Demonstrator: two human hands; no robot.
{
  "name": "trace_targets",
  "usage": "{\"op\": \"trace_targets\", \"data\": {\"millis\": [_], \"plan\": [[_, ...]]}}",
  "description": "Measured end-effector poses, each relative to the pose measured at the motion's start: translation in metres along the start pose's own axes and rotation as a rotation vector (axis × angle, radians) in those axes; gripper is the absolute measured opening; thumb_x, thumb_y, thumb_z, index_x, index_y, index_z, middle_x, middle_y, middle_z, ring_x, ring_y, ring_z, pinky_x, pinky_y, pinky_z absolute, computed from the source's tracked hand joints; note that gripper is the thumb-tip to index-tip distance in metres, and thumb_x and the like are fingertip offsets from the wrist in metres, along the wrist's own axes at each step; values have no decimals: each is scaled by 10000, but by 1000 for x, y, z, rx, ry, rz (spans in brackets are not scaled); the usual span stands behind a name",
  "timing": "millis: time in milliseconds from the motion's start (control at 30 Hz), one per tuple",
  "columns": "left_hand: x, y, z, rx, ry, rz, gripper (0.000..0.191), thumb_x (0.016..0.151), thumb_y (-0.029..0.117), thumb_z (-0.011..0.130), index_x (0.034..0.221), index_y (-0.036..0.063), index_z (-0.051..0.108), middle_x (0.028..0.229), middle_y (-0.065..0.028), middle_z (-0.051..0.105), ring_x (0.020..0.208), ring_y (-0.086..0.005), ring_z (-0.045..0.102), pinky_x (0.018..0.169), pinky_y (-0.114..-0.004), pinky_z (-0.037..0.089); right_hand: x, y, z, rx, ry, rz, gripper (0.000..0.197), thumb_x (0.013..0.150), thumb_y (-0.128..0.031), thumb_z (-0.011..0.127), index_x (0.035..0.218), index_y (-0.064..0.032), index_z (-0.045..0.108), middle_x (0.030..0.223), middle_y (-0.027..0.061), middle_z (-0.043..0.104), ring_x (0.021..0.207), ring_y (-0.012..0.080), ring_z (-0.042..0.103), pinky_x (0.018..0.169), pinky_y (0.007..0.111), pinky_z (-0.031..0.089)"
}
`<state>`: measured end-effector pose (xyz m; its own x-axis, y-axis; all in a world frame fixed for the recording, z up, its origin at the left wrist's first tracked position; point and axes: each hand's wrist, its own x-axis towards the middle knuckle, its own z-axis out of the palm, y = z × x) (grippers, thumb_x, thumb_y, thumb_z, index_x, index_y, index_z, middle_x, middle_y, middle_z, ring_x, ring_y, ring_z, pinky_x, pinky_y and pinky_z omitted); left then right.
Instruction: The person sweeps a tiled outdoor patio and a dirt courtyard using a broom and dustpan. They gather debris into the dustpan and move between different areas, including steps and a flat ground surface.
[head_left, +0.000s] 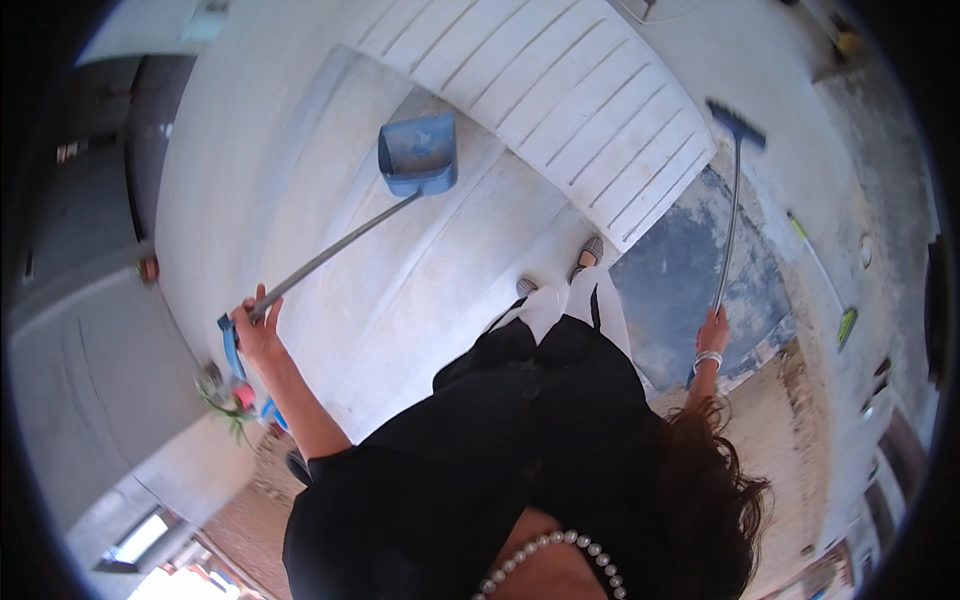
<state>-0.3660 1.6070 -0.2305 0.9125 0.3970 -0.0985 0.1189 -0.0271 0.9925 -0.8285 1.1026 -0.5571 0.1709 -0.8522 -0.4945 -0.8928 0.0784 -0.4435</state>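
In my left hand (257, 328) is the upper end of a long-handled blue dustpan (418, 154), just by its blue grip. The pan hangs out in front of me with its hollow side in view, over the pale concrete floor; whether it touches the floor I cannot tell. My right hand (712, 334) is closed around the metal pole of a broom (736, 172). That broom points away from me, and its dark bristled head is at the upper right, beside the corner of a white grooved ramp.
The white grooved ramp (555, 97) rises from the floor before my feet. A dark slab (690, 277) lies to the right. Against the right wall leans a green-headed brush (847, 328). Potted plants (232, 405) stand at the left, and a terracotta pot (148, 269) sits farther along.
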Motion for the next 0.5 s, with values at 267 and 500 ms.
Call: {"op": "trace_targets", "data": {"millis": [267,500], "plan": [[21,-32,-67,-23,94,-22,113,845,140,470,757,77,437,729,-82,543,902,-326,565,600,-409,554,-8,-192,25,390,-640,-266,306,792,-166,534,1022,18,450,586,38,492,434,112,495,382,228,408],[17,-57,-113,46,221,-55,142,856,166,462,761,60,450,739,-70,539,933,-303,557,618,-366,549,-102,-448,97,570,-1040,-371,210,864,-171,432,1038,-53,440,577,-11,399,363,31,312,289,175,250]]}}
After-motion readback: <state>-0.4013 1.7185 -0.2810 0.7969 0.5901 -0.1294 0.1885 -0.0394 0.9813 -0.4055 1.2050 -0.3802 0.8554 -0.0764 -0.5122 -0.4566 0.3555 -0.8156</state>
